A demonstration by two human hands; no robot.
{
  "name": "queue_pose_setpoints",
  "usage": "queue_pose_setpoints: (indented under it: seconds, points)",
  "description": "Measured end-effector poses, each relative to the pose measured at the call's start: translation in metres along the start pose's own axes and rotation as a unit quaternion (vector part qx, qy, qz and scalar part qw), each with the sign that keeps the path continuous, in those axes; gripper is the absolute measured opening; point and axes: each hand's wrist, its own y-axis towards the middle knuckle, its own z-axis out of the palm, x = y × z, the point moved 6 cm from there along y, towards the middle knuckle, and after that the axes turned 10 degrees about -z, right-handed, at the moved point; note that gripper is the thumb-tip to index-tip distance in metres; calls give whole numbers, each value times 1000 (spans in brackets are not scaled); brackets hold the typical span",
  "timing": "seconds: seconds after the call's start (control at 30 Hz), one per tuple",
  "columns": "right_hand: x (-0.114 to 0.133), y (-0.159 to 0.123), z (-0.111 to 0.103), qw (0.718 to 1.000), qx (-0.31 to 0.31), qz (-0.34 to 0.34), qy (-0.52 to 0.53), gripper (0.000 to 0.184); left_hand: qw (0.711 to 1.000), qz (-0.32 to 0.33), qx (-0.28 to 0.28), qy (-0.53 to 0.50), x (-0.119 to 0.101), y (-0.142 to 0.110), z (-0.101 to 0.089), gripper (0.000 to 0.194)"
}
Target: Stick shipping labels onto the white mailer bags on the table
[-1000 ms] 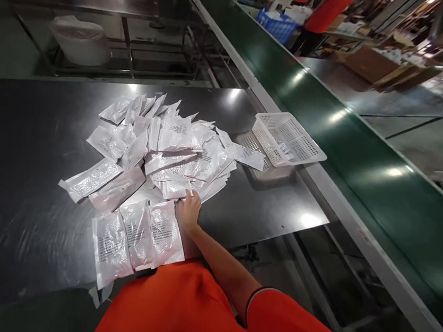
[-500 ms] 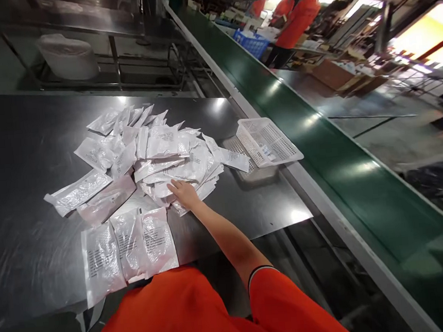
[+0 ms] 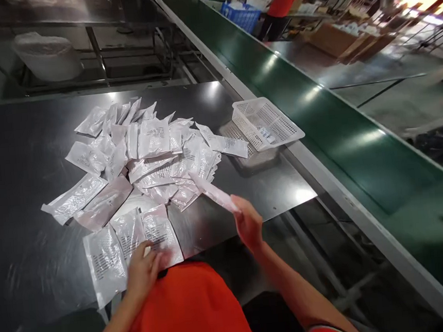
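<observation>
My right hand grips one end of a thin white packet, lifted above the table and seen nearly edge-on. Low at the table's front edge, my left hand has its fingers curled over the row of packets laid side by side. It overlaps the lower part of the right-hand printed packet; a small pale bit shows between its fingers, too blurred to name. Beyond both hands lies a loose pile of white and pinkish plastic packets with dark print.
A white perforated basket stands tilted at the table's right edge, with a small packet inside. Alongside runs a green conveyor belt. Across it are people in orange shirts, a blue crate and a cardboard box. The metal table is shiny.
My right hand has drawn back from the front of the pile toward the right, now with a packet in it. My left hand has come into view over the front row.
</observation>
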Motion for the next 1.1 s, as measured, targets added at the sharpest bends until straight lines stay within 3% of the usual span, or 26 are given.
queue_pose_setpoints:
  seconds: [0.07,0.13,0.17,0.23,0.37,0.47,0.6,0.8,0.9,1.0,1.1]
  points:
    - [14,-51,34,986,140,-88,0,34,997,5,48,52,-8,8,25,38]
    - [25,-104,75,945,298,-138,5,40,989,-27,81,122,-5,15,48,66]
    - [28,-125,93,924,353,-145,3,44,983,-50,86,152,0,18,57,76]
    - [27,-145,122,909,400,-113,-16,49,974,-82,94,190,13,22,70,85]
    - [11,-131,153,928,365,9,-75,62,966,-102,128,201,41,20,77,86]
    - [16,-129,172,922,383,-14,-51,76,965,-97,141,200,53,13,75,87]
    - [45,-142,194,911,405,-73,-14,79,959,-100,149,219,68,0,71,87]
    - [108,-122,234,919,389,-57,-9,72,961,-122,129,214,105,-9,53,85]
    - [123,-115,244,911,411,-41,-7,68,968,-108,95,205,117,-4,42,78]
    - [115,-97,236,918,392,-48,-19,65,974,-69,33,212,101,7,37,71]
    - [76,-39,212,949,300,-24,-94,64,978,16,-4,208,55,16,52,74]
